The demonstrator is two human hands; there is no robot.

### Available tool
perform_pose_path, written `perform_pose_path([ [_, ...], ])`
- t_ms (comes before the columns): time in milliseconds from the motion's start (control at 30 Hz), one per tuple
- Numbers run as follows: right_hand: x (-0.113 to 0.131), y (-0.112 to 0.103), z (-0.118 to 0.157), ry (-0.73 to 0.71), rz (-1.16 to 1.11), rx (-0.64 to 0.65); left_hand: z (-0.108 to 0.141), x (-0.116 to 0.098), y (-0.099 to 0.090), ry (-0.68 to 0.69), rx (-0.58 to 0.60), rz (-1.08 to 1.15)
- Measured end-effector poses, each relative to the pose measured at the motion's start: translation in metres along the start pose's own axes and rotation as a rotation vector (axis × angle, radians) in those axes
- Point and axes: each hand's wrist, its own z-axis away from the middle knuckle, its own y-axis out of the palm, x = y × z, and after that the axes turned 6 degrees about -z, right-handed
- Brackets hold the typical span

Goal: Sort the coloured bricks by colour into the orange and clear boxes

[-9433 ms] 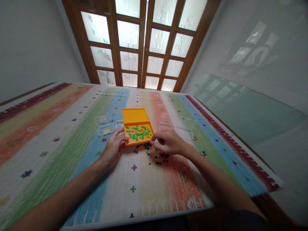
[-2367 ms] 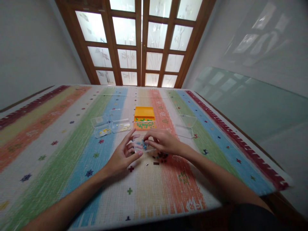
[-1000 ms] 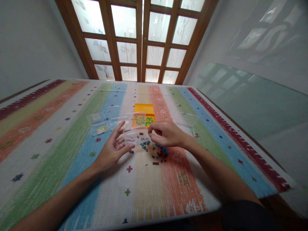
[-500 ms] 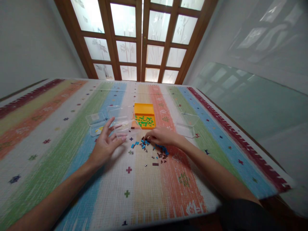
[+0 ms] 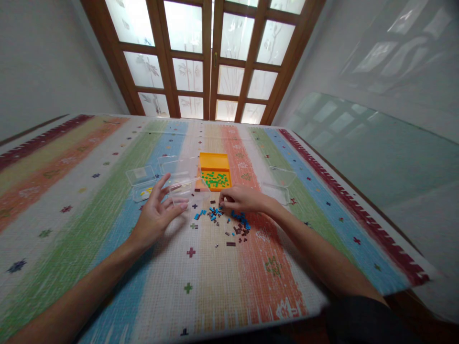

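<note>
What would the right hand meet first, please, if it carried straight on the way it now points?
The right hand would probably meet the loose blue and brown pieces first, though depth is unclear and it may already touch some.

From afar, I have both forearms stretched forward, my left hand in a wide grip, my right hand palm-down and curled.

In front of the yellow box, the right hand is hiding its grip. Behind the box, the top edge is cutting off the doors.
</note>
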Motion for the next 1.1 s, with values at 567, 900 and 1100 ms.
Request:
perform_pose_path([
  [567, -0.008, -0.007, 0.005, 0.015, 0.141, -0.02, 0.001, 0.0, 0.001, -0.02, 0.014, -0.002],
  [900, -0.008, 0.003, 0.0, -0.035, 0.106, 0.027, 0.001, 0.0, 0.001, -0.012, 0.02, 0.005],
  [1100, -0.014, -0.006, 0.005, -0.023, 0.195, -0.018, 0.001, -0.001, 0.002, 0.01, 0.027, -0.005],
])
